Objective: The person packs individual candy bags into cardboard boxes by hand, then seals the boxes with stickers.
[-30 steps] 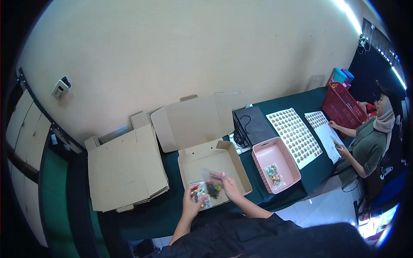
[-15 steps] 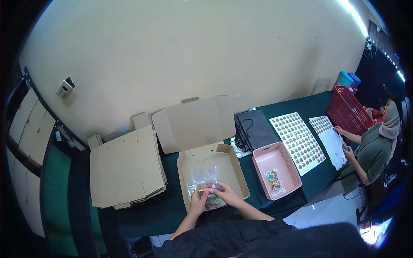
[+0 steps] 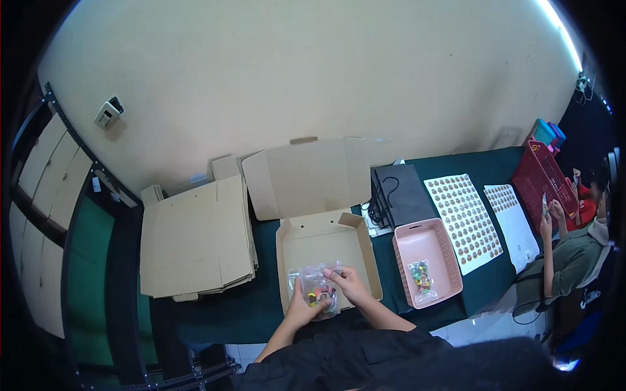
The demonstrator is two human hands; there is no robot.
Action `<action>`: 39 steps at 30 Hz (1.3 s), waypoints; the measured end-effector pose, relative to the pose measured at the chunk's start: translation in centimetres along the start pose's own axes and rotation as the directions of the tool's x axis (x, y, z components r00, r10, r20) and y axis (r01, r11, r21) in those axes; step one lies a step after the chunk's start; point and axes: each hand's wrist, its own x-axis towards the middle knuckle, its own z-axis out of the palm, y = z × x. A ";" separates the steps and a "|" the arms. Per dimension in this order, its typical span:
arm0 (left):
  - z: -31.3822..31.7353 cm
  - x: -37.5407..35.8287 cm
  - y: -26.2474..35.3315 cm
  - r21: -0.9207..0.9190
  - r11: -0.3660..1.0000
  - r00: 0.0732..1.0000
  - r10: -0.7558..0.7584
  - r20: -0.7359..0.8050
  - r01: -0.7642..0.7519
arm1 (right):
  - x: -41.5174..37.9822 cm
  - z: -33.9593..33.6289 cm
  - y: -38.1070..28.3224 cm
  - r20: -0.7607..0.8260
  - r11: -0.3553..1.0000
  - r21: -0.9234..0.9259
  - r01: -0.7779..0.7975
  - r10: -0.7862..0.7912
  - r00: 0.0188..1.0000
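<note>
A clear plastic bag of small colourful pieces (image 3: 314, 275) is held over an open cardboard box (image 3: 326, 241). My left hand (image 3: 301, 309) is closed around the bag's lower left part, thumb across the front. My right hand (image 3: 350, 287) pinches the upper right edge of the same bag. What the pieces inside are is too small to tell. Behind my left hand, part of another clear bag (image 3: 293, 279) shows inside the box. The box lid (image 3: 319, 179) stands raised toward the wall.
Flattened cardboard boxes (image 3: 195, 241) are stacked on the left. To the right are a pink basket (image 3: 427, 227) with a filled bag (image 3: 422, 281), black paper bags (image 3: 405, 195) and sticker sheets (image 3: 464, 221). A co-worker (image 3: 574, 260) sits by a red basket (image 3: 541, 179).
My right hand has moved from the bag's middle to its upper right edge. The bag is more upright. The co-worker's hands have risen, and the view has shifted slightly.
</note>
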 end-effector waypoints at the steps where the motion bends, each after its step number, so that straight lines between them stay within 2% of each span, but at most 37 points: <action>1: -0.3 0.4 -0.1 0.003 1.000 1.000 -0.009 -0.005 0.009 | 0.0 0.0 -0.1 0.003 1.000 0.005 -0.009 0.009 1.000; 3: -1.0 1.6 -0.4 -0.147 0.989 0.997 -0.006 -0.074 -0.005 | -0.2 -0.1 -0.5 0.140 0.967 -0.188 0.173 -0.148 0.979; 4: -1.2 1.7 0.3 -0.117 0.989 0.991 -0.106 -0.083 0.096 | -0.3 -0.4 -0.8 0.170 0.963 -0.212 0.168 -0.133 0.976; 7: -0.9 2.0 1.4 -0.029 0.995 0.995 -0.097 -0.016 0.097 | -0.7 -1.7 -2.1 0.213 0.935 -0.266 0.236 -0.182 0.960; 8: -0.7 1.9 2.0 -0.060 0.995 0.997 -0.080 0.011 0.080 | -0.4 -2.7 -0.9 0.232 0.961 -0.233 0.148 -0.093 0.968; 11: -1.4 2.0 0.3 -0.121 0.986 0.990 -0.106 0.094 0.117 | -1.3 -3.5 -2.3 0.243 0.965 -0.254 0.066 -0.003 0.970; 13: -1.6 1.8 -1.6 -0.181 0.972 0.986 -0.131 0.099 0.147 | -1.8 -3.1 -2.7 0.255 0.959 -0.272 0.084 -0.012 0.967; 15: -1.5 1.4 -1.6 -0.237 0.956 0.983 -0.152 0.103 0.173 | -1.9 -2.6 -2.3 0.099 0.960 -0.273 0.064 -0.038 0.994; 16: -0.9 1.5 -0.4 -0.168 0.986 1.000 -0.018 -0.024 0.014 | -1.8 -2.2 -2.3 0.056 0.949 -0.254 0.189 -0.181 0.982; 17: -0.6 1.5 0.6 -0.079 0.987 0.982 0.126 -0.138 -0.138 | -1.9 -1.6 -2.0 0.059 0.950 -0.251 0.186 -0.177 0.982; 18: -1.1 1.3 1.4 -0.107 0.991 0.996 0.069 -0.062 -0.076 | -2.1 -0.9 -1.7 0.044 0.948 -0.217 0.234 -0.230 0.972; 19: -0.9 1.3 1.3 -0.107 0.992 0.996 0.062 -0.068 -0.069 | -2.3 -0.2 -1.4 0.027 0.943 -0.183 0.279 -0.279 0.960; 20: -0.6 1.4 0.8 -0.095 0.989 0.993 0.113 -0.017 -0.114 | -2.4 0.4 -1.3 0.082 0.912 -0.232 0.338 -0.328 0.941; 21: -0.3 1.3 0.7 -0.084 0.984 0.986 0.160 0.035 -0.157 | -2.5 0.9 -1.3 0.085 0.917 -0.226 0.328 -0.317 0.945; 22: 0.0 1.4 0.9 0.034 0.968 0.967 0.247 0.054 -0.249 | -2.5 1.5 -1.2 0.092 0.876 -0.256 0.410 -0.400 0.912; 23: 0.1 1.0 0.5 0.037 0.971 0.971 0.235 0.048 -0.237 | -2.5 1.9 -1.1 0.102 0.825 -0.285 0.488 -0.480 0.871; 24: 0.3 1.0 0.3 -0.042 0.988 0.983 0.151 0.103 -0.147 | -2.3 1.9 -1.2 0.052 0.861 -0.303 0.408 -0.413 0.909; 25: 0.5 1.0 0.2 -0.118 0.992 0.983 0.072 0.166 -0.052 | -2.3 2.1 -1.4 0.050 0.863 -0.303 0.404 -0.409 0.911; 26: 0.9 0.8 0.2 -0.066 0.991 0.991 0.118 0.070 -0.113 | -2.3 2.5 -1.7 -0.109 0.830 -0.420 0.366 -0.447 0.888; 27: 0.9 0.7 0.5 -0.070 0.992 0.991 0.114 0.071 -0.109 | -2.2 2.7 -2.2 -0.258 0.794 -0.527 0.304 -0.490 0.833; 28: 0.7 0.7 0.7 -0.068 0.997 0.996 0.043 0.076 -0.038 | -2.0 2.4 -2.3 -0.308 0.854 -0.418 0.310 -0.454 0.836; 29: 0.7 0.7 0.8 -0.067 0.997 0.997 -0.029 0.077 0.035 | -1.6 1.6 -1.6 -0.306 0.855 -0.420 0.304 -0.449 0.840; 30: 0.8 0.7 0.8 -0.033 0.999 1.000 -0.010 0.003 0.010 | -1.2 0.9 -1.0 -0.203 0.872 -0.368 0.322 -0.414 0.887; 31: 0.6 0.5 0.7 -0.034 0.999 1.000 -0.017 -0.002 0.017 | -1.0 0.5 -0.4 -0.095 0.890 -0.311 0.335 -0.380 0.920; 32: 0.4 0.5 0.5 -0.057 0.998 1.000 -0.026 -0.017 0.025 | -0.9 0.3 0.2 -0.132 0.957 -0.160 0.240 -0.262 0.956; 33: 0.2 0.5 0.5 -0.078 0.996 0.999 -0.035 -0.030 0.032 | -0.9 0.2 0.2 -0.132 0.958 -0.159 0.238 -0.259 0.957; 35: 0.1 0.4 0.6 -0.083 0.996 0.998 -0.040 -0.038 0.036 | -0.8 -0.3 0.1 -0.047 0.993 -0.030 0.117 -0.118 0.992; 38: -0.6 0.1 0.8 -0.174 0.983 0.998 -0.051 0.035 0.057 | -0.8 -0.9 -0.1 -0.003 0.995 0.065 0.079 -0.079 0.997; 39: -0.8 0.1 0.7 -0.139 0.980 0.990 -0.136 0.032 0.139 | -0.8 -1.0 0.0 -0.004 0.995 0.067 0.079 -0.079 0.997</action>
